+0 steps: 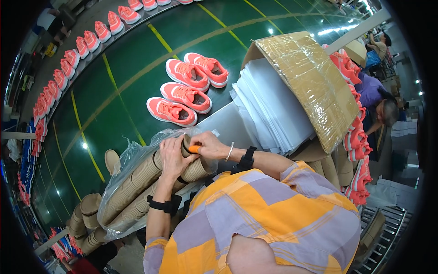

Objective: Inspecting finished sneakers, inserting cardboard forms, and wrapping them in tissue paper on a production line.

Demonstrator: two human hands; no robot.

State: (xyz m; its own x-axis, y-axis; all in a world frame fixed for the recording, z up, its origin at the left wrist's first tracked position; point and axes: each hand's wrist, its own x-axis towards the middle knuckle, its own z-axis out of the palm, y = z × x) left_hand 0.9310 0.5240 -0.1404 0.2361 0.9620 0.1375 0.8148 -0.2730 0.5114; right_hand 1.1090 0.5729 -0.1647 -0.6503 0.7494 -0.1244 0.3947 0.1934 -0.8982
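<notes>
Nested brown moulded shoe inserts (134, 183) lie in long stacks inside a clear plastic bag (119, 167), just in front of my body. My left hand (172, 157) is closed over the upper end of the stacks, its fingers on top and its thumb reaching toward the right. Beside it my right hand (207, 145) is closed at the rim of the end insert. A small orange piece (195, 149) shows at its fingertips; whether it is held or worn on a finger I cannot tell.
Two pairs of coral shoes (185, 91) stand on the green belt (132, 77). An open carton (310, 77) of white paper sheets (269, 109) is at the right. More shoes (102, 32) line the far rail. A loose insert (111, 161) lies left; a person (376, 100) works at the right.
</notes>
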